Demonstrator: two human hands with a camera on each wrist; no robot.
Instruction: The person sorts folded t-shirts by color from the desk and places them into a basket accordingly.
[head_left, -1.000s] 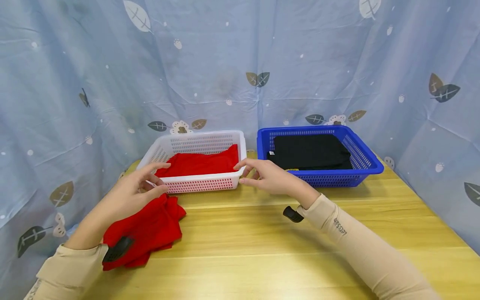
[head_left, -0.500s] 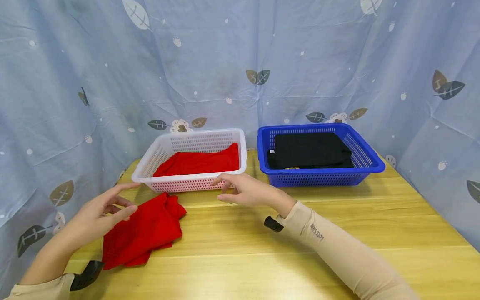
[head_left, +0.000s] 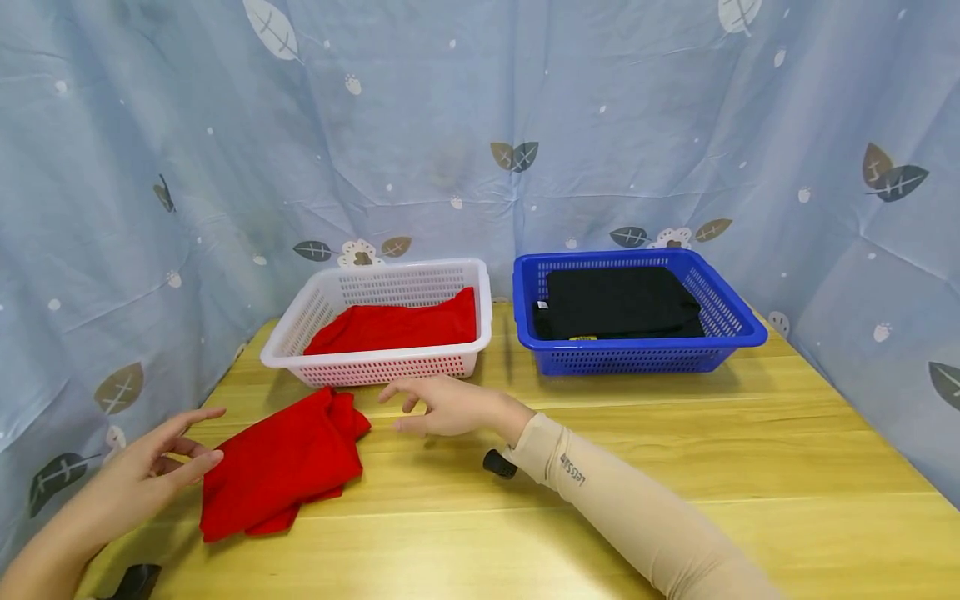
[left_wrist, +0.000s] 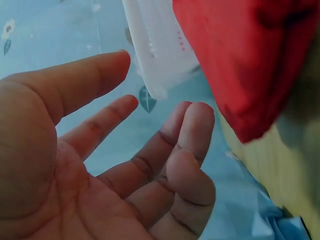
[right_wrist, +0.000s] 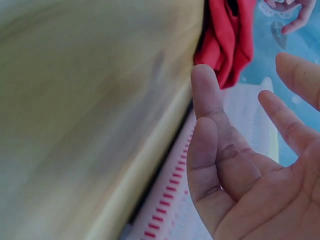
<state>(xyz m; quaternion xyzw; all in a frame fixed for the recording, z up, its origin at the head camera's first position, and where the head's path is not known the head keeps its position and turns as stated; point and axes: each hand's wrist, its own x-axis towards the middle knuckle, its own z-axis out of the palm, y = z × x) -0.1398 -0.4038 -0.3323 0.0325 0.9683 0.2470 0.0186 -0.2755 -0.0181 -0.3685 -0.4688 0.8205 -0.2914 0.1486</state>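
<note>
A folded red cloth [head_left: 288, 467] lies on the wooden table at the left, in front of a white basket [head_left: 375, 362]. My left hand [head_left: 153, 467] hovers at the cloth's left edge, fingers loosely bent with nothing between them; the left wrist view shows the red cloth [left_wrist: 250, 60] beyond the fingertips. To the right of the cloth, my right hand [head_left: 450, 406] hangs over the table, its fingers relaxed and holding nothing. Another red cloth [head_left: 397, 325] lies inside the white basket. In the right wrist view the red cloth [right_wrist: 225, 40] shows past the fingers.
A blue basket [head_left: 637, 357] with folded black cloth [head_left: 622, 300] in it stands right of the white one. Behind both hangs a light blue leaf-print curtain [head_left: 420, 125]. The wooden table [head_left: 600, 467] stretches forward and right of the hands.
Both hands have come away from the white basket. The left moved down and left to the red cloth's side; the right moved left and down towards the cloth. Cloths and baskets stay put.
</note>
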